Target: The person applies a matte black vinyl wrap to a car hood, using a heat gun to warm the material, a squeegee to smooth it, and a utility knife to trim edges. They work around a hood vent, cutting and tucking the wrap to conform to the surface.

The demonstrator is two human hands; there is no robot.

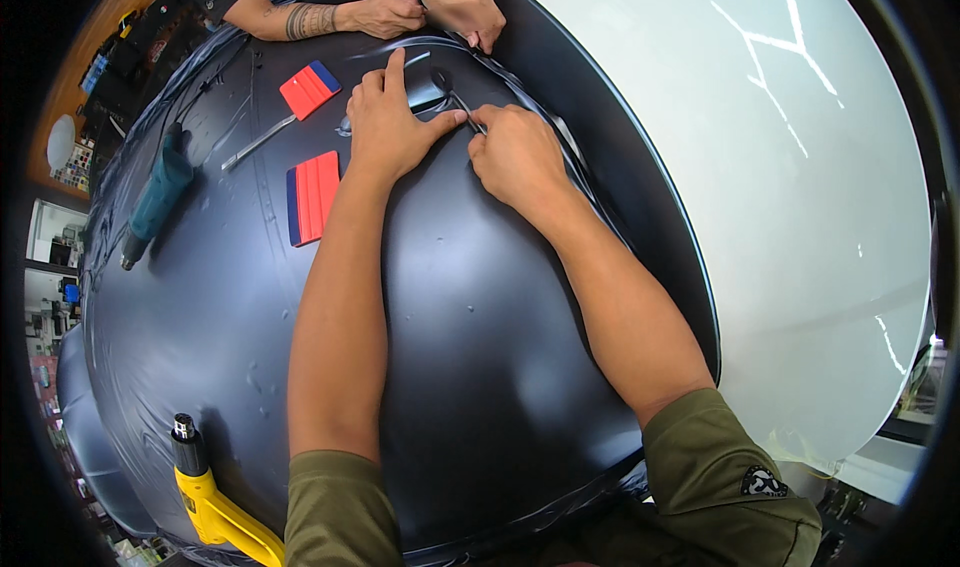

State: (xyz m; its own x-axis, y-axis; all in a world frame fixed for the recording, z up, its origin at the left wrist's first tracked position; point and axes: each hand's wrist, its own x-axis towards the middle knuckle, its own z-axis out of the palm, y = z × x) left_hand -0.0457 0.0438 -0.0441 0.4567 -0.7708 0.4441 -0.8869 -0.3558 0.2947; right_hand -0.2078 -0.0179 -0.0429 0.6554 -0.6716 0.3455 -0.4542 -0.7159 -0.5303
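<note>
My left hand [392, 127] is open on the dark film-covered panel [450, 357], index finger stretched forward and thumb toward the right. Under and beyond it is a glossy bent piece [428, 93] at a raised, wrinkled spot. My right hand [515, 157] grips a thin tool [460, 104] at that spot, just right of my left thumb; the tool is partly hidden by my fingers. Two red felt-edged squeegees [310, 92] [312, 197] lie to the left, with a thin metal strip [255, 145] between them.
A co-worker's two hands [385, 15] [468, 12] work at the film's wrinkled far edge. A teal heat gun [160, 192] with a cord lies at left, a yellow heat gun [225, 517] at lower left. A large pale glossy surface [810, 227] borders the right; shelving lines the far left.
</note>
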